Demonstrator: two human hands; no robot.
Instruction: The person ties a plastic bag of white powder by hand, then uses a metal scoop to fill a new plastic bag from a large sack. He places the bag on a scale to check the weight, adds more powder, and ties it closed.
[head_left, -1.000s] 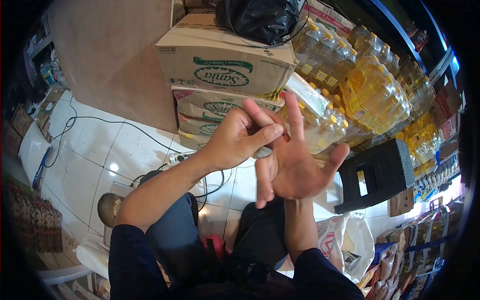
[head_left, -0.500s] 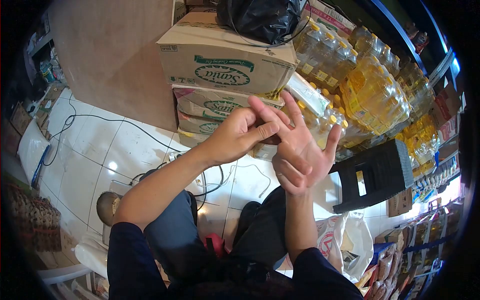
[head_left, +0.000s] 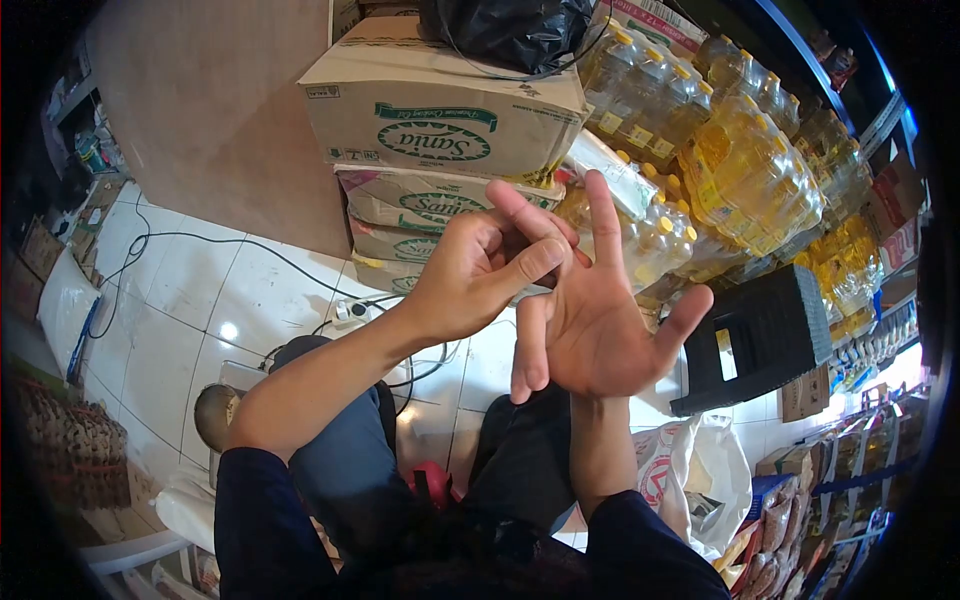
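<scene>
My left hand is closed, its thumb and fingers pinched round a finger of my right hand. Which finger it holds is partly hidden. The palm of my right hand faces up, with the thumb and index finger stretched apart and another finger bent downward. Both hands are held in the air above my knees. Behind them stand stacked cardboard oil cartons and plastic-wrapped packs of yellow-capped oil bottles.
A black plastic stool lies on its side at the right. Near my right elbow is a white sack. A black cable runs over the white tiles to a power socket. A black plastic bag tops the cartons.
My right hand has opened wider: its thumb and index finger have spread, and a curled finger has unfolded downward. My left hand keeps its pinch. The view has shifted slightly.
</scene>
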